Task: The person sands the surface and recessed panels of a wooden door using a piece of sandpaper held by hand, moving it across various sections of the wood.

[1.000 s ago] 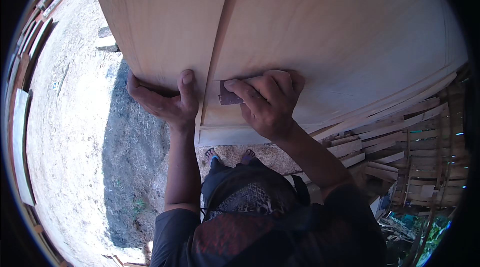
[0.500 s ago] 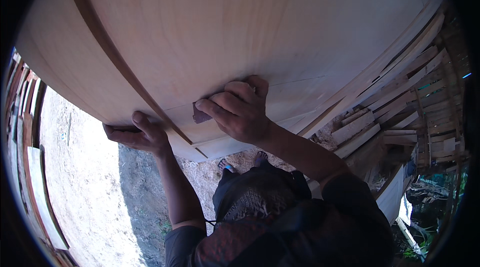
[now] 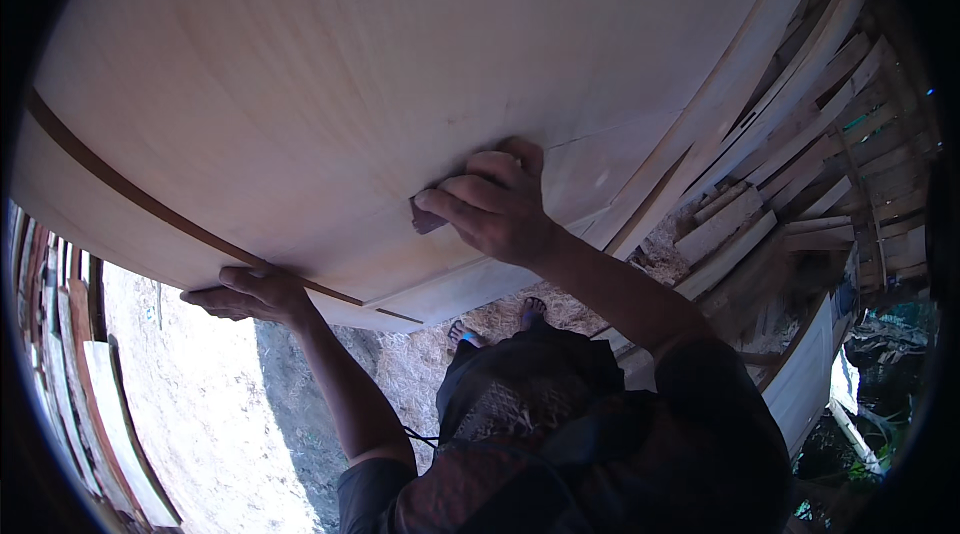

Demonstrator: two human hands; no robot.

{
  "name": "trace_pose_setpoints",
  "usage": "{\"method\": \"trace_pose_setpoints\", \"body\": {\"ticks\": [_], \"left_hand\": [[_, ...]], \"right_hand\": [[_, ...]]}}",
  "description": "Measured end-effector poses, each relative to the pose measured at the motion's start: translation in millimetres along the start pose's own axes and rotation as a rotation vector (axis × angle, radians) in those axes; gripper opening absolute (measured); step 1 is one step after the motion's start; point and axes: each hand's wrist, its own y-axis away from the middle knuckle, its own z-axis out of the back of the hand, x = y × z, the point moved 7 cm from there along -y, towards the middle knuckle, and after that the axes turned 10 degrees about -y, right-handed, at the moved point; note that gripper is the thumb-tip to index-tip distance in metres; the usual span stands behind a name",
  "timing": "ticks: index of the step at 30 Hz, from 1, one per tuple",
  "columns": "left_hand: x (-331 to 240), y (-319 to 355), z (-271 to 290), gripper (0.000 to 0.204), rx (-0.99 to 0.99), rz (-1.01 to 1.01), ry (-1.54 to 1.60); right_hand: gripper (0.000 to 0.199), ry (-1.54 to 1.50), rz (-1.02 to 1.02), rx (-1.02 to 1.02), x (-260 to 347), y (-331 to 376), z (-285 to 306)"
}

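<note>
A large pale wooden panel (image 3: 380, 54) fills the upper part of the view. My right hand (image 3: 500, 209) presses against its surface, fingers bent around a small dark reddish-brown piece of sandpaper (image 3: 425, 218). Only one corner of the sandpaper shows; the rest is under the fingers. My left hand (image 3: 255, 294) steadies the panel at its lower left edge, thumb on the face and fingers stretched along the edge. Beside that thumb runs a long dark strip or groove (image 3: 150, 196) in the wood.
Several planks (image 3: 105, 414) stand or lie at the far left beside sunlit ground (image 3: 195, 374). More stacked boards (image 3: 735, 219) and slats are on the right. My feet (image 3: 533, 309) are on the ground below the panel's near edge.
The view has turned, so the panel and its dark strip sit at a different slant. My left hand appears lower and further left. My right hand keeps the sandpaper against the wood.
</note>
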Motion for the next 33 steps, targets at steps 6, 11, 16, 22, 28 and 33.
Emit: {"method": "trace_pose_setpoints", "body": {"ticks": [6, 11, 16, 22, 28, 33], "left_hand": [[-17.0, -0.3, 15.0, 0.113, -0.085, -0.112, -0.101], [-19.4, 4.9, 15.8, 0.122, -0.036, -0.028, -0.081], [-17.4, 6.3, 5.0, 0.138, -0.088, -0.108, -0.020], [-23.8, 6.1, 9.8, 0.131, -0.092, -0.084, 0.006], [-19.2, 6.6, 10.7, 0.125, -0.103, -0.068, -0.011], [-23.1, 6.2, 4.9, 0.124, -0.108, -0.065, 0.000]], "right_hand": [[0.028, -0.004, -0.047, -0.022, -11.7, 0.6, 13.6], [0.032, 0.157, -0.036, -0.019, -113.8, 57.3, 116.1], [0.031, 0.048, -0.012, -0.035, -81.9, 36.1, 84.2], [0.029, 0.014, -0.056, -0.027, -62.4, 25.1, 61.4], [0.028, 0.203, -0.122, 0.030, -133.5, 63.0, 137.7], [0.031, -0.039, -0.026, -0.037, -66.9, 28.4, 64.2]]}}
